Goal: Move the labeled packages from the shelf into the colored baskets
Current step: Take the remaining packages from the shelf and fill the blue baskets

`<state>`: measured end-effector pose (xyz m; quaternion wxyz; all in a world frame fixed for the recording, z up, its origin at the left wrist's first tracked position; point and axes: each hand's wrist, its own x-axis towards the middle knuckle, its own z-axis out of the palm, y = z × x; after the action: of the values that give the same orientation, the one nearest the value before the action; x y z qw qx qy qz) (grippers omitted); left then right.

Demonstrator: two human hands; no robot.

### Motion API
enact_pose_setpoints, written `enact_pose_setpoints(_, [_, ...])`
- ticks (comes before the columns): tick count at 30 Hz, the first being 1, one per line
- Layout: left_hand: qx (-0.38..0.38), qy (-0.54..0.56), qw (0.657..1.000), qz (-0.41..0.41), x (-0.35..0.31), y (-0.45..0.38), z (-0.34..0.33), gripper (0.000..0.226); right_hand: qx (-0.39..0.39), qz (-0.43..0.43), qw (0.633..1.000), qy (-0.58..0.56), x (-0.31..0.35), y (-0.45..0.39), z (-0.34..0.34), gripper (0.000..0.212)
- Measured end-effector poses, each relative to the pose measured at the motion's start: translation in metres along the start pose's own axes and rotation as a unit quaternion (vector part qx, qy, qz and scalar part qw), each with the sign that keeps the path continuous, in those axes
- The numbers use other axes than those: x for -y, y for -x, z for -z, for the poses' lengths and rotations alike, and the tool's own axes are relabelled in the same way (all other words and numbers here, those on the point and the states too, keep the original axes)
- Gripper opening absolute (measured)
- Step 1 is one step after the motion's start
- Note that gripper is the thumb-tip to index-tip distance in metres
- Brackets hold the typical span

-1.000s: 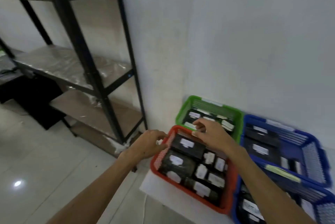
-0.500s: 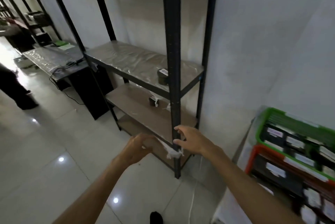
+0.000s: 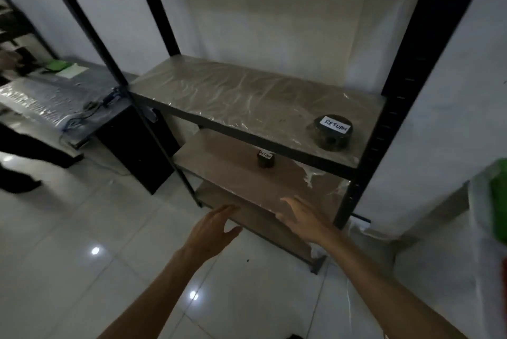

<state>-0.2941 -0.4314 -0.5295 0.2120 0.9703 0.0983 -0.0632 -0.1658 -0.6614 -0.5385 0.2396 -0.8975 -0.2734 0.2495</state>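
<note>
Reaching toward the shelf, both hands hang in the lower middle of the frame with nothing in them. The left hand point(image 3: 212, 230) has its fingers spread and straight, thumb out to the right; the right hand point(image 3: 301, 218) is likewise flat and loose, fingers pointing up toward the boards. Both sit in front of the lowest board's front edge, not plainly touching it. Held open and side by side like this, they look ready to take a package each, or to take one between them.

Above the hands, on the middle board at frame centre, stands a small dark pack point(image 3: 265, 159) with a white label reading RETURN. It is the nearer target, just up from the right hand. Higher and to the right, on the plastic-wrapped upper board, sits a larger round dark pack point(image 3: 332, 132), also labelled RETURN, close to the right front post of the shelf point(image 3: 389, 116). Both stand near the front edges, easy to lift out without reaching deep.

At the far right edge a strip of the green basket point(image 3: 500, 201) shows, with a red sliver below it; the baskets are otherwise out of view. In the upper left a wrapped counter point(image 3: 55, 100) carries cables and green paper.
</note>
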Motion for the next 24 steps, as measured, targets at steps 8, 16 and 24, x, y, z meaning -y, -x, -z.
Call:
enact_pose_setpoints(8, [0.126,0.001,0.988,-0.088,0.180,-0.106,-0.076,0.064,-0.088,-0.119,0.986,-0.073,-0.004,-0.085,-0.136,0.034])
enact_pose_setpoints(16, [0.188,0.066,0.972,-0.126,0.283,-0.231,-0.268,0.052,-0.079,-0.245,0.964,-0.071,-0.092,-0.201,-0.312,0.030])
enact_pose_setpoints(24, [0.164,0.089,0.977,-0.104,0.330,-0.349,-0.441,0.038,-0.169,-0.304,0.928,-0.136,-0.247,-0.314,-0.427,0.033])
